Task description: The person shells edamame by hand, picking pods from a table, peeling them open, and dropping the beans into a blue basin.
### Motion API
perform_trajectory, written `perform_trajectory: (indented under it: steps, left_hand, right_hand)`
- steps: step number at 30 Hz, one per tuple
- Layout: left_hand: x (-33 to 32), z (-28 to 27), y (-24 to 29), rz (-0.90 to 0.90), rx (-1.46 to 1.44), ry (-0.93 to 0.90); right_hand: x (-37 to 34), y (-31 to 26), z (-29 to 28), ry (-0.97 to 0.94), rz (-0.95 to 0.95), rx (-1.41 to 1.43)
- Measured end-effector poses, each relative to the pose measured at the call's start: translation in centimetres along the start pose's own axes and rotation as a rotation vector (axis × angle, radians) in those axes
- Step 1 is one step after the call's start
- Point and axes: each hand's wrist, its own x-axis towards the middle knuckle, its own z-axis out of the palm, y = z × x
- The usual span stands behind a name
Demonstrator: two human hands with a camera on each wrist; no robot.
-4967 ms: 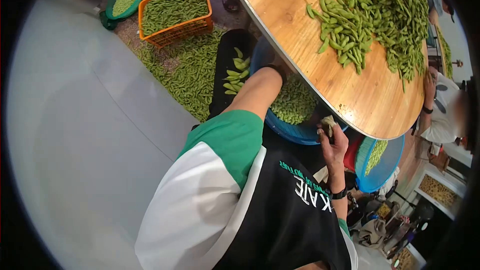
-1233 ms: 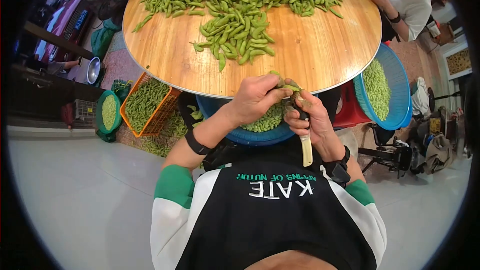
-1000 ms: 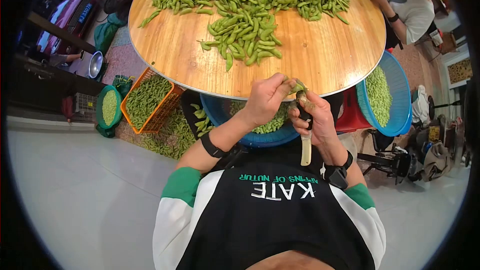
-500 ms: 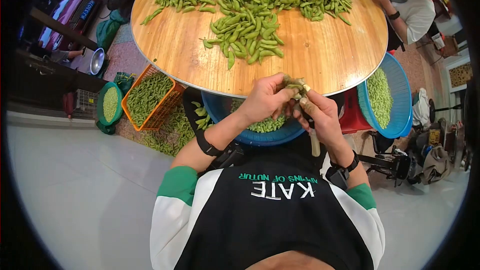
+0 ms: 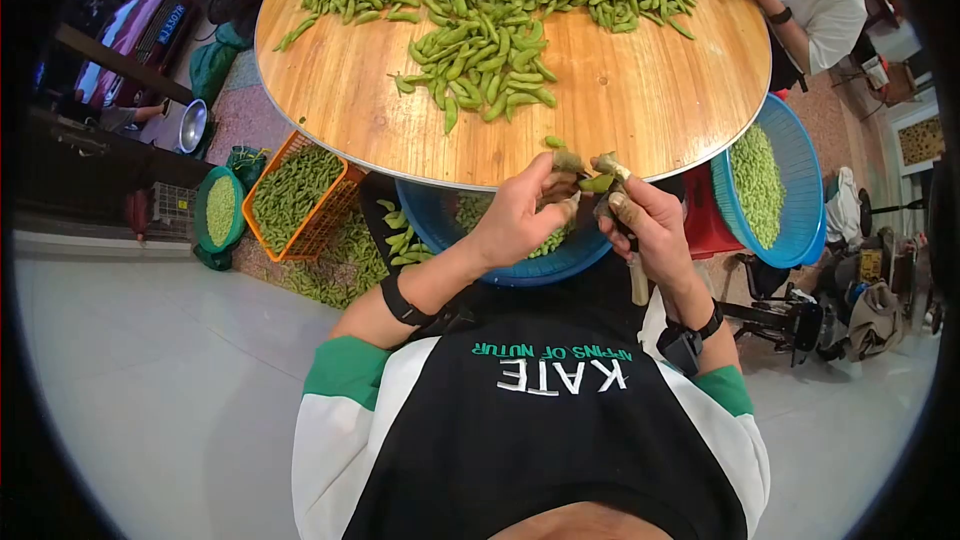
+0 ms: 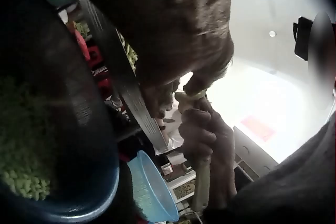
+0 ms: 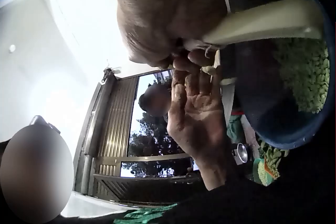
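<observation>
1. Now a plump green pod (image 5: 597, 183) sits between left hand (image 5: 518, 217) and right hand (image 5: 652, 228), near the table (image 5: 650, 120).
2. The left is loosely spread, empty; the right grips a tool (image 5: 639, 283).
3. The left spreads wider than before.

A small green pod (image 5: 597, 183) sits between the left hand (image 5: 522, 215) and the right hand (image 5: 652, 227), near the worktop (image 5: 650, 90) edge, while a slim tool (image 5: 639, 283), gripped in the latter, shows its smooth cream end pointing bodyward.
</observation>
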Motion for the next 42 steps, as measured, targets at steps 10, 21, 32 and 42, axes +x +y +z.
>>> perform_trajectory:
  steps: [10,21,32,42]
  left_hand:
    - [-2.1,-1.5,1.1,-0.060,0.254,0.128]
    - [1.7,-7.2,4.5,0.414,1.262,0.262]
    - [5.7,-6.6,1.5,0.496,1.334,0.338]
    - [2.0,-2.4,2.9,-0.288,-0.137,0.082]
  right_hand:
    - [0.6,1.1,0.8,-0.064,-0.060,0.013]
    - [1.0,2.3,1.2,-0.113,-0.090,-0.031]
    - [1.7,3.0,0.9,-0.026,-0.126,0.111]
    - [2.5,2.3,2.0,-0.223,-0.127,0.399]
